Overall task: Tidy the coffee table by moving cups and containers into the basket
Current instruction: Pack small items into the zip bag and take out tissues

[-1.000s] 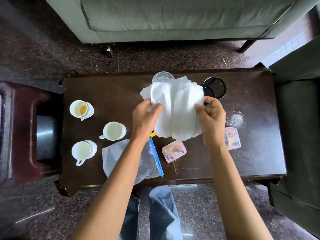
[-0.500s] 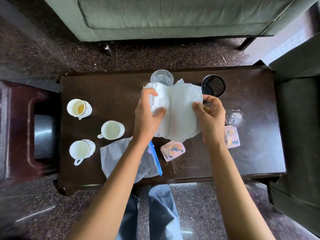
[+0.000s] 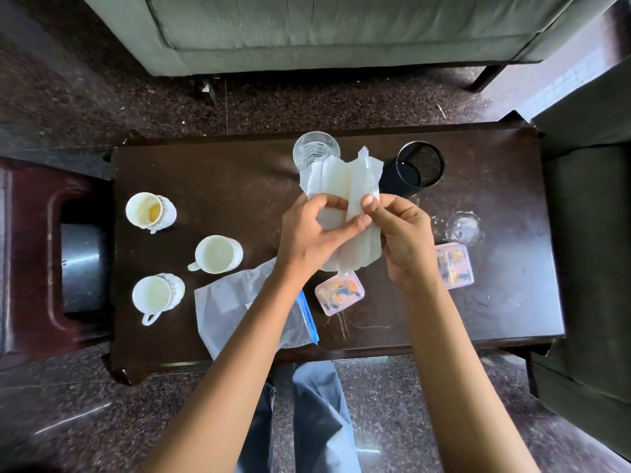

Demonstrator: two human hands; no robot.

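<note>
Both hands hold a white paper napkin [image 3: 355, 186] above the middle of the dark coffee table [image 3: 239, 186]. My left hand [image 3: 314, 233] and my right hand [image 3: 403, 237] pinch it together, folded narrow. Three white cups stand at the left: one with a yellow residue [image 3: 146, 210], one in the middle [image 3: 218, 254], one nearest me [image 3: 155, 295]. A clear glass [image 3: 312, 148] stands behind the napkin. Two pink lidded containers lie near my hands, one [image 3: 339, 293] below them and one [image 3: 456, 269] to the right. A black mesh cup [image 3: 418, 167] stands at the back right.
A zip bag [image 3: 235, 308] with a blue strip lies at the table's front edge under my left forearm. A clear lid [image 3: 464, 228] rests right of my hands. A dark red stool [image 3: 30, 261] stands left of the table, a grey sofa [image 3: 341, 29] behind, a chair [image 3: 594, 250] right.
My hands have come together, folding the wide-spread napkin into a narrow strip. Nothing else on the table has moved.
</note>
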